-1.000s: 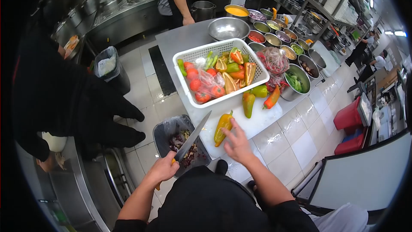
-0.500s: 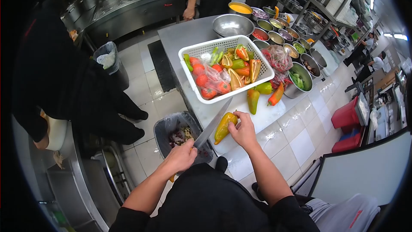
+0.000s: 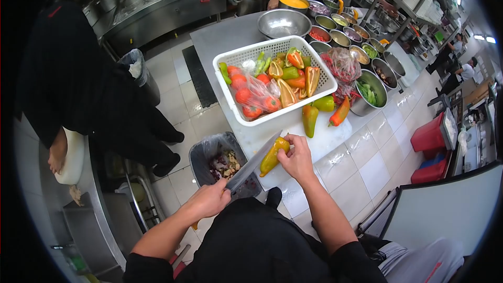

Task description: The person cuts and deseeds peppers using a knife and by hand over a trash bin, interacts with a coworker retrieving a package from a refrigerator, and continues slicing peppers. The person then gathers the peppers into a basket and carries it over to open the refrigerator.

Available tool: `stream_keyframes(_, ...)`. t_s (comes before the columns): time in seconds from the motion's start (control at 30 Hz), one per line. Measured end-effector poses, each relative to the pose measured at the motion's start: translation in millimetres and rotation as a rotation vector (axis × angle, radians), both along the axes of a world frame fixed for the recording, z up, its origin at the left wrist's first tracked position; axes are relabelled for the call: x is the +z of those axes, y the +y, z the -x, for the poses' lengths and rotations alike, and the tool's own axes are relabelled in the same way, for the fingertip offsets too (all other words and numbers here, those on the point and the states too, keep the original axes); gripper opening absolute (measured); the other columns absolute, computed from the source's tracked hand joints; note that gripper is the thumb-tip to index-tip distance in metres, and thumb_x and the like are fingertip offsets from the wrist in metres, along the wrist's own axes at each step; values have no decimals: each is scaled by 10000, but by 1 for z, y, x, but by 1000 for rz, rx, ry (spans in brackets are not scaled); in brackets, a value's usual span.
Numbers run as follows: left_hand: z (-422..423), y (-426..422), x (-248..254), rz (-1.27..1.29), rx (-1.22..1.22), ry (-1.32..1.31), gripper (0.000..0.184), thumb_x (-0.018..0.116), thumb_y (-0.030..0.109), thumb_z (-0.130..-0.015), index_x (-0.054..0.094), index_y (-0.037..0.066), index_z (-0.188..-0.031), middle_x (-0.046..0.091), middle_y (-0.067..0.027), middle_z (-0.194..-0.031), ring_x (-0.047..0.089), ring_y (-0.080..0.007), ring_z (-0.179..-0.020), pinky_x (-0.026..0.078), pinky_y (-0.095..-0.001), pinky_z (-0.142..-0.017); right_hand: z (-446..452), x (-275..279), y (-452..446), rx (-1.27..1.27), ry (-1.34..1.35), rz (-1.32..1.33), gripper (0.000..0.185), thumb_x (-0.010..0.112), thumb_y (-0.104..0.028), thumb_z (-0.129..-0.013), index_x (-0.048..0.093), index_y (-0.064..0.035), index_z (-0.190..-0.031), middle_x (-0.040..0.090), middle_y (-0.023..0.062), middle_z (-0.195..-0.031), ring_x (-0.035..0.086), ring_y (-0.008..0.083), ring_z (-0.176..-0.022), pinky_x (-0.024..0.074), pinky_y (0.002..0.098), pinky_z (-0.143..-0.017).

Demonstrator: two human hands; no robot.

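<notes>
Nearest the wearer, at lower centre of the frame, the left hand (image 3: 212,199) has its fingers closed round the handle of a long knife (image 3: 250,168); the blade slants up and to the right, its flat length alongside a yellow-green pepper (image 3: 272,159). Whether edge and skin touch cannot be determined. The pepper lies at the near end of a white cutting board (image 3: 329,137), just right of the blade. The right hand (image 3: 297,160) has thumb and fingers bent and clamped on its upper, right-hand side, apparently to steady it against rolling while keeping the fingertips off the blade side. A lined waste bin (image 3: 200,155) containing scraps stands below the board's left edge, a position judged convenient for catching trimmings. Further off, at centre, a white perforated basket (image 3: 327,80) holds bagged tomatoes (image 3: 251,94) and cut peppers (image 3: 286,94); its lower rim overhangs the board, presumably for short reach. A greenish pepper (image 3: 309,121) and an orange pepper (image 3: 340,112) lie beside it, within reach of the right hand. Beyond, at upper centre, sits a wide metal bowl (image 3: 284,24). At left of frame, a co-worker (image 3: 84,73) in dark clothing stands at a separate counter.
</notes>
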State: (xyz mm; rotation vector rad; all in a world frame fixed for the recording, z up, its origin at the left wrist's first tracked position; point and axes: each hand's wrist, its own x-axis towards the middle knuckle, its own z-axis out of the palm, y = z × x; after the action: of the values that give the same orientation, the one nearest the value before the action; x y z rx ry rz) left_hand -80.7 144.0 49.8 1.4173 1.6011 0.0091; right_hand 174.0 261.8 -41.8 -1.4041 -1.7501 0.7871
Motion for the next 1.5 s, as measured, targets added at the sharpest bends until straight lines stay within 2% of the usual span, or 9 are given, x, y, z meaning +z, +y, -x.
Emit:
stream_keyframes(0.1, -5, -7, -8, -77, -38, 61, 272, 473, 283, -985, 457, 15, -1027, 631, -296, -752, 616, -525, -777, 491, -551, -713, -2, -2, 3, 16, -3, -5, 334, 680, -59, -779, 596, -17, -1100, 525, 159, -1012, 594, 263, -704, 526, 346, -627)
stream_keyframes(0.43, -68, 51, -52, -86, -36, 30, 313, 458, 270, -992, 479, -17, -1114, 649, -330, -871, 640, -504, -884, 488, -560, -822, -11, -9, 3, 69, 51, -11, 322, 675, -44, -786, 584, -8, -1093, 518, 143, -997, 585, 243, -641, 513, 344, -625)
stream_keyframes(0.57, -74, 67, -48, -40, -34, 73, 322, 443, 284, -998, 503, -14, -1105, 666, -308, -899, 653, -480, -903, 495, -551, -833, -25, -18, 4, 104, 76, -27, 298, 663, 8, -801, 570, 21, -1084, 514, 115, -1007, 581, 168, -644, 503, 289, -583)
stream_keyframes(0.8, -74, 74, -39, -118, -68, 236, 309, 445, 278, -990, 510, 0, -1109, 672, -302, -928, 661, -468, -905, 499, -560, -844, -42, 5, 1, 244, -160, 49, 355, 680, -136, -824, 590, -130, -1167, 520, 163, -1023, 597, 370, -891, 522, 432, -769)
stream_keyframes(1.0, -53, 39, -30, -49, -116, 345, 296, 451, 276, -990, 485, 11, -1120, 678, -298, -925, 667, -470, -875, 502, -571, -831, -62, -7, 5, 220, -98, 38, 285, 677, -72, -812, 592, -64, -1084, 532, 165, -1030, 603, 369, -906, 516, 441, -782)
stream_keyframes(1.07, -54, 36, -28, -21, -112, 361, 289, 455, 275, -989, 480, 16, -1115, 681, -294, -921, 667, -472, -874, 504, -570, -833, -66, -14, 6, 218, -104, -41, 255, 681, -45, -811, 591, -38, -1049, 533, 143, -1023, 624, 300, -838, 542, 376, -747)
stream_keyframes(1.13, -59, 42, -24, -46, -98, 364, 281, 460, 278, -988, 479, 20, -1099, 682, -291, -922, 665, -472, -885, 505, -565, -840, -68, -18, 9, 238, -85, -101, 238, 689, -22, -804, 592, -23, -1022, 535, 131, -1023, 632, 263, -811, 555, 338, -730)
stream_keyframes(1.33, -109, 58, -35, -353, 74, 253, 394, 483, 241, -982, 503, 32, -1316, 588, -310, -1156, 620, -483, -1027, 497, -536, -880, -84, -17, -1, 287, 68, -155, 246, 703, 23, -767, 596, -22, -984, 547, 130, -1044, 621, 261, -852, 553, 321, -731)
stream_keyframes(1.5, -112, 53, -49, -512, -54, 141, 428, 495, 259, -995, 547, 47, -1364, 587, -280, -1192, 598, -446, -1103, 491, -475, -941, -97, 2, -20, 212, 140, -147, 255, 714, 49, -726, 600, -26, -941, 565, 133, -1000, 622, 244, -846, 552, 299, -712)
